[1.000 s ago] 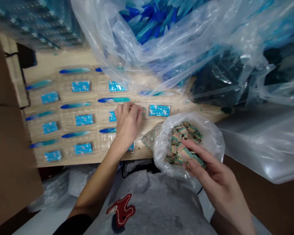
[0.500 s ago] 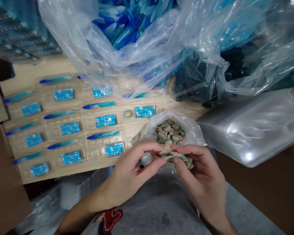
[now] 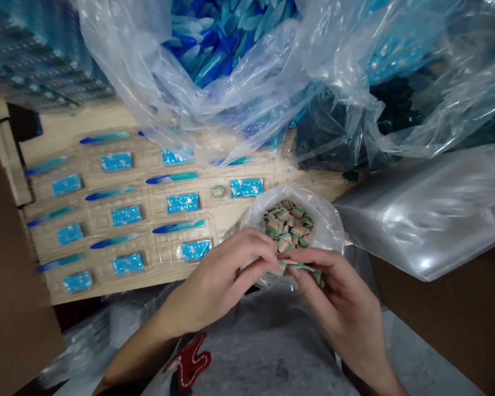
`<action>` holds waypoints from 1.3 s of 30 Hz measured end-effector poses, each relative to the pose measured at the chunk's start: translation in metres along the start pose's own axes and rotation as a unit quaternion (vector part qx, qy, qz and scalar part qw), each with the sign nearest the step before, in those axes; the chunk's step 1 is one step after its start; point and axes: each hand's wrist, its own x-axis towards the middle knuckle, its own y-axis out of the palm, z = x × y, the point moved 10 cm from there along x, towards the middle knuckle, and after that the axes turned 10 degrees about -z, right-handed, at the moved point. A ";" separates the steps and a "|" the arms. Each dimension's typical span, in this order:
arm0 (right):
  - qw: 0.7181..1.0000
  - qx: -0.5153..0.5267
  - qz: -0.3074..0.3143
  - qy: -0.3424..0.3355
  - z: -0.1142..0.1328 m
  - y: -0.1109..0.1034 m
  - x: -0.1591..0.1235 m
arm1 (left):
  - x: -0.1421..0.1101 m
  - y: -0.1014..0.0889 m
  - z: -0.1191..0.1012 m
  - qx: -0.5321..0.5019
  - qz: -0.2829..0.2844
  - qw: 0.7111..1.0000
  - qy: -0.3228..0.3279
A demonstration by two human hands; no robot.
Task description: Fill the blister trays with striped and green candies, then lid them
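My right hand [image 3: 342,302] holds several small striped square pieces [image 3: 301,266], pinched between thumb and fingers. My left hand [image 3: 218,278] meets it fingertip to fingertip, its thumb and forefinger closed on the edge of a striped piece; the fingers partly hide it. Just beyond both hands, a clear plastic bag [image 3: 333,217] stands open with many loose striped squares [image 3: 289,220] in green, pink and tan. Left of the bag, a clear tray compartment holds one striped square [image 3: 218,191] beside a blue patterned packet [image 3: 246,188].
Rows of clear trays [image 3: 154,253] on the wooden table [image 3: 107,289] hold blue pen-shaped pieces [image 3: 179,226] and blue packets [image 3: 196,250]. A large plastic bag [image 3: 247,82] of blue pieces lies behind. Stacked trays [image 3: 37,60] rise far left; clear plastic sheets [image 3: 429,214] lie right.
My left fingers have drawn closer together at the striped pieces. The view has shifted slightly, so the trays appear further right. My right hand keeps its hold.
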 end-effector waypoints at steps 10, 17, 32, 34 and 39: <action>0.997 0.038 -0.063 0.031 -0.001 -0.007 0.003 | -0.009 -0.012 0.007 -0.042 -0.164 0.985 -0.040; 0.991 0.046 -0.125 0.008 -0.001 -0.012 0.002 | -0.001 -0.006 -0.008 -0.011 -0.100 0.995 0.007; 0.989 0.039 -0.144 0.007 0.002 -0.014 0.001 | -0.009 -0.008 -0.001 -0.064 -0.164 0.984 -0.021; 0.993 0.015 -0.117 0.004 0.001 -0.011 0.003 | -0.010 -0.009 -0.002 -0.087 -0.166 0.982 -0.021; 0.989 0.018 -0.145 -0.014 0.003 -0.016 0.003 | -0.013 -0.009 0.004 -0.130 -0.186 0.973 -0.035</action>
